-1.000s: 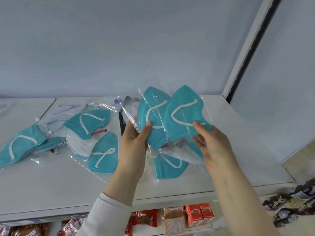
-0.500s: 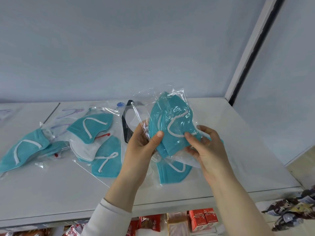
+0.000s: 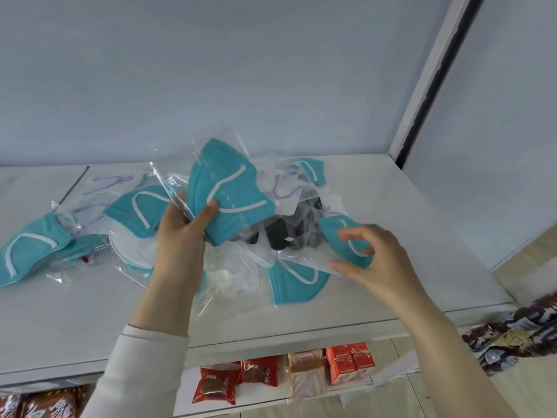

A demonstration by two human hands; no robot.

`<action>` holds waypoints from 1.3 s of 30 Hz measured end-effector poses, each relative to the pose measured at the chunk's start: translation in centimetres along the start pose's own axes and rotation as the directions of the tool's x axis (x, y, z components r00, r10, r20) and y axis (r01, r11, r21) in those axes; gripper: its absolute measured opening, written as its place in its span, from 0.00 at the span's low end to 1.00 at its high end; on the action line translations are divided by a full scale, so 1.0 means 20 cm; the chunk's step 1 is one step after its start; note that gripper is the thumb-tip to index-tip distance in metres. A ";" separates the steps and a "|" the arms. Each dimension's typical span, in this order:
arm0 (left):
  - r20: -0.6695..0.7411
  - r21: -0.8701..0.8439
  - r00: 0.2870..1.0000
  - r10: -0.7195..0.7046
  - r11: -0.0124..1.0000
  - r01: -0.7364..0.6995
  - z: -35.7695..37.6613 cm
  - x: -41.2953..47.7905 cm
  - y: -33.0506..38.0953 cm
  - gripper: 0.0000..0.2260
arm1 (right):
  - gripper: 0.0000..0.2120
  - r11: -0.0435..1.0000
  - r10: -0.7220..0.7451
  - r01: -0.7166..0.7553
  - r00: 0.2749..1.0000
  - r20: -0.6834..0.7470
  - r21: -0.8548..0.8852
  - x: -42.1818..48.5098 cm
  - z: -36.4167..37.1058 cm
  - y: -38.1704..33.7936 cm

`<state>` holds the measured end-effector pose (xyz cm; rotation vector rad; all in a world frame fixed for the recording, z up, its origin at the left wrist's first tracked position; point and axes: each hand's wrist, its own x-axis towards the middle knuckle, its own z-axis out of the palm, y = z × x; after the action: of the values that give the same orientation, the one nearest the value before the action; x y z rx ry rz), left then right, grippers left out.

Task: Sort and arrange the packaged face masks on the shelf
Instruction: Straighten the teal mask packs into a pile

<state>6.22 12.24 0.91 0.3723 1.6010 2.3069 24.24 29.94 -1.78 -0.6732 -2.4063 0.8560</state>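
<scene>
My left hand (image 3: 184, 227) grips a stack of teal face masks in clear bags (image 3: 229, 200), raised above the white shelf (image 3: 422, 236). My right hand (image 3: 370, 260) pinches the edge of another bagged teal mask (image 3: 346, 239) lying low over the pile at the right. Under it lie a black mask (image 3: 280, 236), a white mask (image 3: 241, 276) and a further teal mask (image 3: 298, 282). More bagged teal masks lie at the left (image 3: 30, 248) and left of centre (image 3: 135, 212), over a white one (image 3: 132, 248).
The shelf's back wall is pale blue, with a white post (image 3: 428, 73) at the right. Below the shelf edge sit red snack packets (image 3: 238, 378), small red cartons (image 3: 349, 363) and beige packets (image 3: 304, 378). Dark patterned bags (image 3: 512, 330) hang at the right.
My right hand let go of the stack and dropped right to pinch another bagged teal mask on the pile. My left hand keeps the stack, now tilted left.
</scene>
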 end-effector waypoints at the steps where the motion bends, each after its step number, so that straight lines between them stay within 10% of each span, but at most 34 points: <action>1: -0.017 -0.006 1.000 0.001 1.000 -0.001 -0.01 0.00 0.01 0.10 | 0.22 0.993 -0.061 0.064 0.998 0.034 -0.097 -0.01 0.01 0.03; 15: -0.052 -0.039 0.998 -0.031 0.999 0.029 -0.01 -0.02 -0.01 0.14 | 0.29 0.861 -0.404 0.441 0.895 0.187 -0.253 -0.07 0.11 0.01; 20: -0.010 0.003 0.999 -0.040 0.999 0.040 0.04 -0.03 -0.05 0.15 | 0.31 0.957 -0.034 -0.032 0.975 -0.221 -0.289 0.08 -0.01 0.10; 24: 0.080 0.044 0.994 -0.078 0.996 0.075 0.13 -0.04 -0.09 0.12 | 0.46 0.868 0.363 -0.323 0.931 0.038 -0.376 0.18 -0.08 0.18; 31: 0.063 0.059 0.989 -0.132 0.990 0.128 0.16 -0.05 -0.13 0.14 | 0.26 0.887 0.453 -0.413 0.865 -0.217 0.204 0.14 -0.18 0.20; 35: 0.043 0.044 0.989 -0.139 0.990 0.137 0.19 -0.08 -0.15 0.16 | 0.08 0.546 0.612 -0.190 0.756 -0.233 0.816 0.06 -0.23 0.08; 39: 0.104 0.021 0.985 -0.136 0.991 0.134 0.27 -0.13 -0.15 0.11 | 0.04 0.306 0.578 -0.106 0.811 -0.096 0.946 0.05 -0.14 -0.08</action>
<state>10.94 16.85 -0.23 0.3703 1.5425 2.1407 24.64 30.60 1.51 -0.7878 -1.0098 1.8006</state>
